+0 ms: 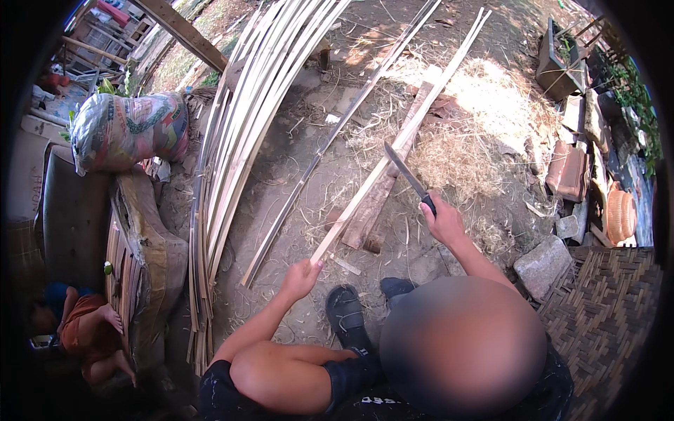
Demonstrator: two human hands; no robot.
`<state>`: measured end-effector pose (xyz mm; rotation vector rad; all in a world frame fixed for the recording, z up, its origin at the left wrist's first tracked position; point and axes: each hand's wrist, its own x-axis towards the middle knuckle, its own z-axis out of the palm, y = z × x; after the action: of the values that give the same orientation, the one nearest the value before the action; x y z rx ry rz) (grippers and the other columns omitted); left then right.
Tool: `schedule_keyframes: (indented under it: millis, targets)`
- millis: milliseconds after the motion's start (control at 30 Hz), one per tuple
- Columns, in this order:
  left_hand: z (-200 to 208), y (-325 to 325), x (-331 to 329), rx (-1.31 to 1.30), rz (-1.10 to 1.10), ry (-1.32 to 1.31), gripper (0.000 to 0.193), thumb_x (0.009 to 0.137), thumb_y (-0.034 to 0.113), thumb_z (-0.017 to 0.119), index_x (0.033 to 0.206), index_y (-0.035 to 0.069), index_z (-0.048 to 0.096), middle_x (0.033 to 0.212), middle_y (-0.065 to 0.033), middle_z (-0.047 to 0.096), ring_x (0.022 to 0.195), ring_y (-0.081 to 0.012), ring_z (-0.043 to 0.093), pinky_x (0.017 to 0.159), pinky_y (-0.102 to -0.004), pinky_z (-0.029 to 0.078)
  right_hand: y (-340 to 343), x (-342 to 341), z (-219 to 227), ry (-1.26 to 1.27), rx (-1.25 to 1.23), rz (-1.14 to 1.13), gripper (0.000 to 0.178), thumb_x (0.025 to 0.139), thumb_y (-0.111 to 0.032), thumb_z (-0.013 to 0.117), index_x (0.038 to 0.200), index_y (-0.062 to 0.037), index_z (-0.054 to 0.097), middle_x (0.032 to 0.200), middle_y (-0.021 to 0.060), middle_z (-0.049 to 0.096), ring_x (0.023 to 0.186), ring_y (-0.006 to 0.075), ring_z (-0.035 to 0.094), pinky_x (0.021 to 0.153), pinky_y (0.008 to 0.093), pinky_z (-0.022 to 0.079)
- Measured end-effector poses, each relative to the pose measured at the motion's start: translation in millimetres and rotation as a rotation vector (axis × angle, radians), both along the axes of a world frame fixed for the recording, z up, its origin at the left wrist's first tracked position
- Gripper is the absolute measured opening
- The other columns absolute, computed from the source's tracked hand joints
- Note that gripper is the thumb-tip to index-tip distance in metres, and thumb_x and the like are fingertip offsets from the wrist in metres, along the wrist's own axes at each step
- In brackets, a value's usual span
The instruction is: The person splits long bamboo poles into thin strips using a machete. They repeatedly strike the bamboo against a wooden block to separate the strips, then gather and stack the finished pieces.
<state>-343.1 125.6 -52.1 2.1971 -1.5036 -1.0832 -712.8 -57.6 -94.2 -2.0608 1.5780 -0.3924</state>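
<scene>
My left hand (300, 279) grips the near end of a long pale bamboo strip (365, 189), which stretches away toward the upper right and looks split at its far end. In my right hand (444, 220) is a knife (407, 170) with a dark handle, fingers wrapped round it. The blade points up and left, its tip close beside the strip; whether it touches cannot be told. Under the strip lies a weathered wooden plank (368, 217) on the ground.
A fan of pale strips (270, 91) and a darker strip (309, 175) lie left. Curled shavings (467, 158) cover the ground. A stuffed sack (130, 130) and another person (91, 326) are far left; a stone block (544, 268) and woven panel (604, 309) are right.
</scene>
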Motion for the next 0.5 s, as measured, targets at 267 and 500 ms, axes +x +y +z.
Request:
schedule_keyframes:
  millis: [267, 500]
  targets:
    - [-6, -10, 43, -0.039, -0.037, -0.121, 0.043, 0.097, 0.041, 0.061, 0.097, -0.002, 0.068, 0.076, -0.0253, 0.064, 0.075, -0.0398, 0.066, 0.068, -0.0484, 0.049, -95, -35, -16, 0.008, 0.106, -0.392, 0.051, 0.101, -0.043, 0.051, 0.142, -0.0140, 0.045, 0.105, 0.0251, 0.069, 0.093, 0.0441, 0.068, 0.079, 0.0509, 0.053]
    - [14, -29, 113, -0.187, -0.082, -0.596, 0.040, 0.096, 0.029, 0.062, 0.122, -0.001, 0.061, 0.121, -0.0267, 0.061, 0.111, -0.0436, 0.060, 0.093, -0.0481, 0.050, -46, -31, -36, -0.357, 0.258, -0.330, 0.053, 0.100, -0.040, 0.055, 0.141, -0.0082, 0.046, 0.111, 0.0223, 0.068, 0.098, 0.0361, 0.068, 0.087, 0.0430, 0.051]
